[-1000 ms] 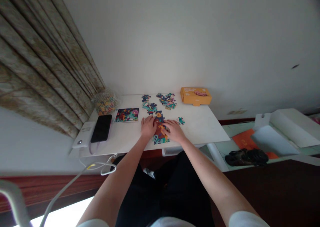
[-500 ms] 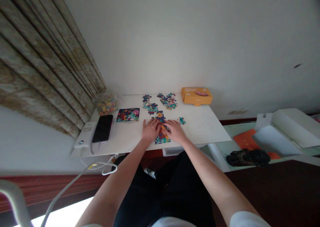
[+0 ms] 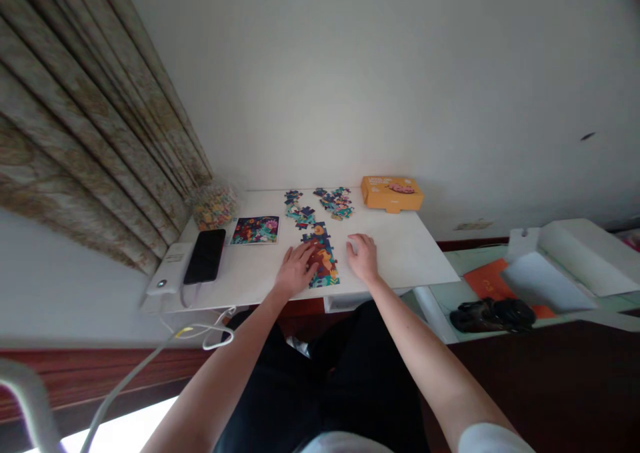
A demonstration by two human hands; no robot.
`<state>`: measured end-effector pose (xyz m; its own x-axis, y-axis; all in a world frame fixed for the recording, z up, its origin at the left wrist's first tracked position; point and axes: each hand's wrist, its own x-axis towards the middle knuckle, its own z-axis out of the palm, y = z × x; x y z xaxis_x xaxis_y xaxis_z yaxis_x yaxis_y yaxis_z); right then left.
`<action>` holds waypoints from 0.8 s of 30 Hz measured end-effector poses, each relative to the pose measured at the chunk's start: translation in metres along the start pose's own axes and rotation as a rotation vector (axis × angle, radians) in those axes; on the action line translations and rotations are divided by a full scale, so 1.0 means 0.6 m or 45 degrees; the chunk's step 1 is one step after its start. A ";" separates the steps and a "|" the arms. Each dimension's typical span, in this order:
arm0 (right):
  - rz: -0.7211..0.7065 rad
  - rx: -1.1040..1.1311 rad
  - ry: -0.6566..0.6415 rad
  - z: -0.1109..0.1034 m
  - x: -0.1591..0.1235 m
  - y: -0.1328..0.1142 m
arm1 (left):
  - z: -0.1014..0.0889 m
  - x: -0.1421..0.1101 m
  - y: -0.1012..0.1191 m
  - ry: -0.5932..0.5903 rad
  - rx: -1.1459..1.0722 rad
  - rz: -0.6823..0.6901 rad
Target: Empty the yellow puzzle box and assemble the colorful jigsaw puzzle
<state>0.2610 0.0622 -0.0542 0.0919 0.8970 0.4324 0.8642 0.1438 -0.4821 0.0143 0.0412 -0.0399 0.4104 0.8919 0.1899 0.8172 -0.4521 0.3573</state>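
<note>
A partly joined colourful jigsaw (image 3: 324, 261) lies near the front edge of the white table (image 3: 405, 253). My left hand (image 3: 295, 268) rests flat on the jigsaw's left side, fingers stretched out. My right hand (image 3: 363, 256) is on the table just right of the jigsaw. Its fingers are bent together over the spot where a small teal piece lay, and that piece is hidden under them. Loose puzzle pieces (image 3: 334, 201) lie in heaps farther back.
An orange puzzle box (image 3: 391, 192) stands at the back right. The picture card (image 3: 255, 230), a black phone (image 3: 204, 255) on a white power bank, and a bag of small coloured bits (image 3: 214, 206) are at the left. Curtain at far left; lower shelf with papers at right.
My right hand left the jigsaw and moved right onto the lone teal piece, covering it. My left hand slid slightly down and stays on the jigsaw.
</note>
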 end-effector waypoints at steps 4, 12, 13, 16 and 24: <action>0.109 -0.120 0.042 -0.015 0.002 0.051 | -0.003 -0.014 -0.005 -0.011 0.055 0.003; 0.134 -0.158 -0.103 -0.032 -0.009 0.117 | 0.000 -0.015 -0.002 -0.001 0.032 0.053; 0.147 -0.123 -0.113 -0.031 -0.008 0.121 | 0.000 -0.015 -0.002 0.001 0.025 0.062; 0.192 -0.008 -0.145 -0.029 -0.006 0.130 | 0.001 -0.016 -0.003 0.014 0.016 0.097; 0.150 0.183 -0.221 -0.042 -0.007 0.139 | 0.004 -0.019 -0.004 0.071 -0.011 0.152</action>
<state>0.3451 0.0601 -0.0769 0.0907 0.9676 0.2356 0.7724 0.0809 -0.6299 0.0085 0.0318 -0.0451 0.4816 0.8298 0.2819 0.7600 -0.5556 0.3372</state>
